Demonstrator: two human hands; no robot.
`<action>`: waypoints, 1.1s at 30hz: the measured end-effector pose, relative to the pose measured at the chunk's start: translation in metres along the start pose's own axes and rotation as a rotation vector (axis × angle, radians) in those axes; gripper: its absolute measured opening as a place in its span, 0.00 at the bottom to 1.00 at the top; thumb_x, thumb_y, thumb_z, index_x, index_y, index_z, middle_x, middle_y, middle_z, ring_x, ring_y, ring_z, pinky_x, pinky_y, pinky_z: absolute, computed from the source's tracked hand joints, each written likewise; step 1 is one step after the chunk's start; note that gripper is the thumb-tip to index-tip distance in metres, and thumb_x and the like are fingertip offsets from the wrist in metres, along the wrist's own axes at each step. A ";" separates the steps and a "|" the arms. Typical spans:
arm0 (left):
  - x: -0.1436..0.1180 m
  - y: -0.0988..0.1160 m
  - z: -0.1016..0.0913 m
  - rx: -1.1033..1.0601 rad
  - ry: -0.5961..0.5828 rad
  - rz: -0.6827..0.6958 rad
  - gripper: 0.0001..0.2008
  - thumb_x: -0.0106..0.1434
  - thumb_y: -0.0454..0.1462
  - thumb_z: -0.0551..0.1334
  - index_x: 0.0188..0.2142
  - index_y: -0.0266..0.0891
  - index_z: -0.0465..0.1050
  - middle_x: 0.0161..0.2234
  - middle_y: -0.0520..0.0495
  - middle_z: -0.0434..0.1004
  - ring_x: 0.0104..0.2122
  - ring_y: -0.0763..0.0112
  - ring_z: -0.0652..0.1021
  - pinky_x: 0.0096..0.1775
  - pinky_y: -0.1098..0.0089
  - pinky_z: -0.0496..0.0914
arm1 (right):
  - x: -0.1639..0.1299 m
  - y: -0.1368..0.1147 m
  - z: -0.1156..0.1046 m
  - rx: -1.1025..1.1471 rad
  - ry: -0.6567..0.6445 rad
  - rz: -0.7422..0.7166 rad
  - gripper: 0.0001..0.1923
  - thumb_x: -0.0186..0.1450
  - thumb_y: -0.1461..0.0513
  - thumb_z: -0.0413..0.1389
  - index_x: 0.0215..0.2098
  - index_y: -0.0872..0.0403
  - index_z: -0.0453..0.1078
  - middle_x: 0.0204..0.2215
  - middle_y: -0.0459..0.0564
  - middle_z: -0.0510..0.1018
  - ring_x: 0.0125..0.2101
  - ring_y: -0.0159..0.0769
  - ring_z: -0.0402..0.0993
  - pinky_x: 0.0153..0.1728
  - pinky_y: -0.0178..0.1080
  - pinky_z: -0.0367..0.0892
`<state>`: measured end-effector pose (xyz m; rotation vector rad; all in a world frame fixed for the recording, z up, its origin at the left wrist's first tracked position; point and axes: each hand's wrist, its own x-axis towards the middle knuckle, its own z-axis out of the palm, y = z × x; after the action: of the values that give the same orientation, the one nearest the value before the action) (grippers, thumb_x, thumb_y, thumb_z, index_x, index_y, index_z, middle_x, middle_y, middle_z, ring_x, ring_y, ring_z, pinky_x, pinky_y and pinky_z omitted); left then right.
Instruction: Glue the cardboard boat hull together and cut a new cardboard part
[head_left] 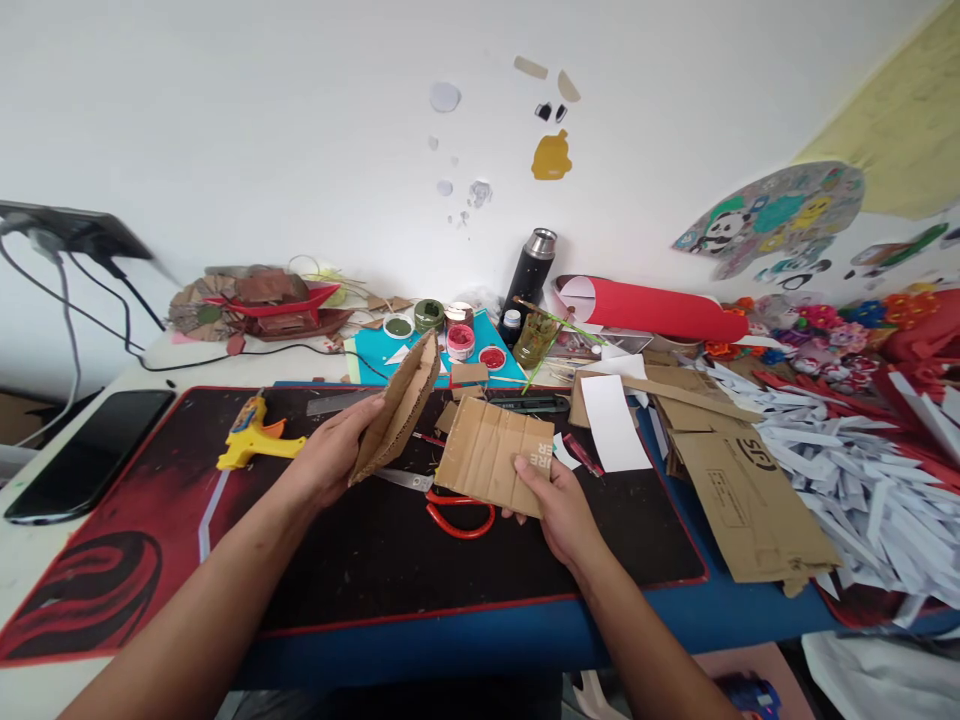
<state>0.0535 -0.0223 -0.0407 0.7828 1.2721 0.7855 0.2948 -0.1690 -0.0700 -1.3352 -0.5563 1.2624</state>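
My left hand (337, 450) grips a brown corrugated cardboard piece (401, 405), held tilted so its ribbed edge shows. In my right hand (555, 500) is a squarish piece of cardboard (487, 450) with white printed letters, the thumb on top and the fingers underneath. The two pieces are apart, both raised over the black mat. Beneath them lies a pair of scissors with red handles (461, 517), its blades partly covered. A yellow glue gun (259, 435) rests on the mat beside my left forearm. To the right of the printed piece is a dark red cutter (583, 453).
Open paint pots (460, 342) and a black thermos (532, 265) stand at the back. A phone (90, 455) lies at left. Flattened cardboard (750, 500) and a heap of white paper strips (862, 480) occupy the right. A red paper roll (660, 310) lies against the wall.
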 end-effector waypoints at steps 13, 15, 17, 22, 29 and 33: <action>-0.010 -0.010 0.002 0.113 -0.354 0.207 0.35 0.59 0.53 0.75 0.62 0.44 0.77 0.60 0.40 0.81 0.59 0.46 0.79 0.60 0.55 0.72 | 0.005 -0.020 -0.003 -0.089 0.029 -0.065 0.28 0.59 0.43 0.72 0.40 0.56 0.74 0.26 0.49 0.83 0.17 0.36 0.78 0.14 0.32 0.65; -0.010 -0.011 0.003 0.191 -0.350 0.249 0.36 0.61 0.54 0.73 0.64 0.43 0.75 0.56 0.41 0.83 0.57 0.47 0.79 0.60 0.54 0.71 | 0.005 -0.023 -0.002 -0.112 0.029 -0.077 0.28 0.59 0.43 0.71 0.41 0.56 0.74 0.27 0.49 0.83 0.17 0.36 0.78 0.14 0.33 0.65; -0.012 -0.011 0.005 0.270 -0.336 0.289 0.37 0.62 0.55 0.71 0.65 0.42 0.73 0.51 0.42 0.84 0.55 0.48 0.79 0.58 0.53 0.72 | 0.005 -0.026 0.000 -0.133 0.030 -0.085 0.28 0.59 0.42 0.71 0.41 0.55 0.74 0.27 0.50 0.84 0.17 0.37 0.78 0.14 0.34 0.66; -0.017 -0.010 0.009 0.370 -0.296 0.349 0.37 0.62 0.55 0.70 0.65 0.39 0.73 0.46 0.43 0.83 0.51 0.50 0.80 0.54 0.55 0.74 | 0.005 -0.028 0.003 -0.170 0.039 -0.076 0.28 0.58 0.42 0.71 0.41 0.54 0.75 0.28 0.50 0.84 0.19 0.40 0.79 0.15 0.36 0.67; -0.011 0.006 0.000 0.381 -0.351 0.266 0.30 0.61 0.57 0.71 0.56 0.44 0.81 0.49 0.43 0.87 0.51 0.48 0.83 0.50 0.60 0.77 | 0.005 -0.037 0.001 -0.190 0.008 -0.114 0.28 0.59 0.40 0.71 0.39 0.54 0.75 0.26 0.50 0.83 0.18 0.40 0.79 0.15 0.36 0.67; 0.001 0.024 -0.009 0.450 -0.443 0.183 0.28 0.57 0.57 0.73 0.53 0.47 0.85 0.50 0.44 0.88 0.48 0.46 0.84 0.44 0.61 0.79 | 0.007 -0.059 0.001 -0.271 0.000 -0.176 0.27 0.61 0.39 0.69 0.37 0.53 0.74 0.20 0.47 0.79 0.16 0.38 0.76 0.14 0.34 0.63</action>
<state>0.0432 -0.0088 -0.0221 1.3693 0.9895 0.4305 0.3171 -0.1488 -0.0184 -1.4729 -0.8501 1.0697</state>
